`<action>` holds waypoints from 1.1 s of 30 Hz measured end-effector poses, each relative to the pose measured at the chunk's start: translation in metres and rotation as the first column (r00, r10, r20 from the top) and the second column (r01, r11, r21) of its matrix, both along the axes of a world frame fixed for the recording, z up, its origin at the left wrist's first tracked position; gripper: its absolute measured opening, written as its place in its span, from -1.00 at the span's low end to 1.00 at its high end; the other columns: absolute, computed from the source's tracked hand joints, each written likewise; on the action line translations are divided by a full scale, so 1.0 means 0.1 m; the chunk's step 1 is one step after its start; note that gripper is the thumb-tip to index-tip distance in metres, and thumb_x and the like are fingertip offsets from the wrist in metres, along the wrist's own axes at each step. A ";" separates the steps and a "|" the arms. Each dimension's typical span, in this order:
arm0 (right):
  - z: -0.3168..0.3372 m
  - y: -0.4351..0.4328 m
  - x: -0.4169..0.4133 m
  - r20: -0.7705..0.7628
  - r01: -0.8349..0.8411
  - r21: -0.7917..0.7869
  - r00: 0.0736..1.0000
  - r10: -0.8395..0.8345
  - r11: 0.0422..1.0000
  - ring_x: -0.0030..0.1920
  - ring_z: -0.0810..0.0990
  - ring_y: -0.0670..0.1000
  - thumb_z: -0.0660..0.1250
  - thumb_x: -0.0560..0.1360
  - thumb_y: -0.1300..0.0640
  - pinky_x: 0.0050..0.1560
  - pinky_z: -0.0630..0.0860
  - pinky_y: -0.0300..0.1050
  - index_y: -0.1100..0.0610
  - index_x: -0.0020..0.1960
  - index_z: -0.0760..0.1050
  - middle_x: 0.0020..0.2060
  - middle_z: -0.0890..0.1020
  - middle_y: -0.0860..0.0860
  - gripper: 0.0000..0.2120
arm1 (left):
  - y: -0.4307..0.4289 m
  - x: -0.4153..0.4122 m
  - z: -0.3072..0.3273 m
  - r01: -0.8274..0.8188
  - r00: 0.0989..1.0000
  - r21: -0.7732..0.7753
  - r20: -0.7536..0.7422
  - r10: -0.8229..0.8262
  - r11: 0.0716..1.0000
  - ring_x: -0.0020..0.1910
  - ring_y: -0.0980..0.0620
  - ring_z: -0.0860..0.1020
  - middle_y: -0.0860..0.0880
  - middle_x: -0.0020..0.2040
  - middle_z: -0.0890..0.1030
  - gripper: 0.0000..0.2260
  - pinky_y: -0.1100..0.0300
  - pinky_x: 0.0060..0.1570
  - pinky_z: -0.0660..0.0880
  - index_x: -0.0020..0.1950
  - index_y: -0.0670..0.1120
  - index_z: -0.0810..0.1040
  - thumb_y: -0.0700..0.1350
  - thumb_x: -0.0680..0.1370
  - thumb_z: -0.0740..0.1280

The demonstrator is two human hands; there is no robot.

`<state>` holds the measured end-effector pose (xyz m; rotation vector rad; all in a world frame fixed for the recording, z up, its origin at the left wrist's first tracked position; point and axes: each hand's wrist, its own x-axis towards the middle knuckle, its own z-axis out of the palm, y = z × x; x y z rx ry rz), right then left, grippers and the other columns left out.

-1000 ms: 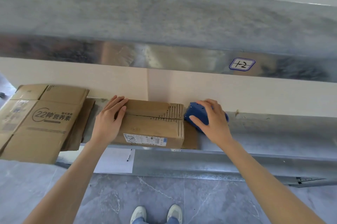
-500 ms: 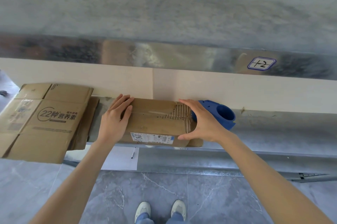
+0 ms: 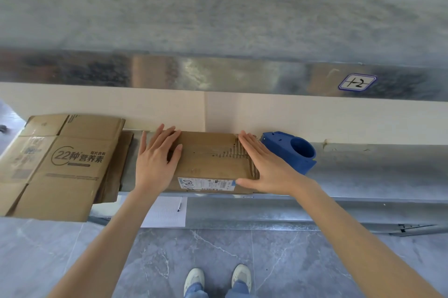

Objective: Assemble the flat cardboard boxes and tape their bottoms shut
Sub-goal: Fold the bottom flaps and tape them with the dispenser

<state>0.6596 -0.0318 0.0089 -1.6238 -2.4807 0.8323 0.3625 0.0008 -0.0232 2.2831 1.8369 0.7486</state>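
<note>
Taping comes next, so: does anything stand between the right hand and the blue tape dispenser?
Nothing visible does. The right hand lies flat on the right end of the box, and the tape dispenser stands just beyond it.

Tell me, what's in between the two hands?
In the head view, the top of the cardboard box lies between them; the left hand and right hand rest flat on its ends.

This looks like a packing station in a warehouse or stockroom: a long galvanised steel bench (image 3: 375, 169) crosses the middle of the frame, with a hand-numbered sticker (image 3: 357, 82) on the metal rail at upper right. Flattened cartons (image 3: 60, 164) are stacked at the left, a blue tape dispenser (image 3: 291, 152) sits right of centre, and a paper form (image 3: 164, 215) lies below, above grey floor tiles (image 3: 218, 254).
</note>
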 end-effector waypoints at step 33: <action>-0.10 0.17 -0.36 0.290 -0.322 0.261 0.925 0.244 0.910 0.56 -0.35 -0.02 -0.19 0.59 -0.39 0.54 -0.32 0.11 -0.18 0.59 -0.22 0.59 -0.22 -0.16 -0.35 | 0.01 -0.15 0.07 0.340 0.868 -0.191 -0.314 -0.385 0.921 0.61 -0.06 -0.06 0.06 0.63 0.01 -0.26 -0.18 0.55 -0.01 0.61 0.11 0.04 0.47 0.54 -0.08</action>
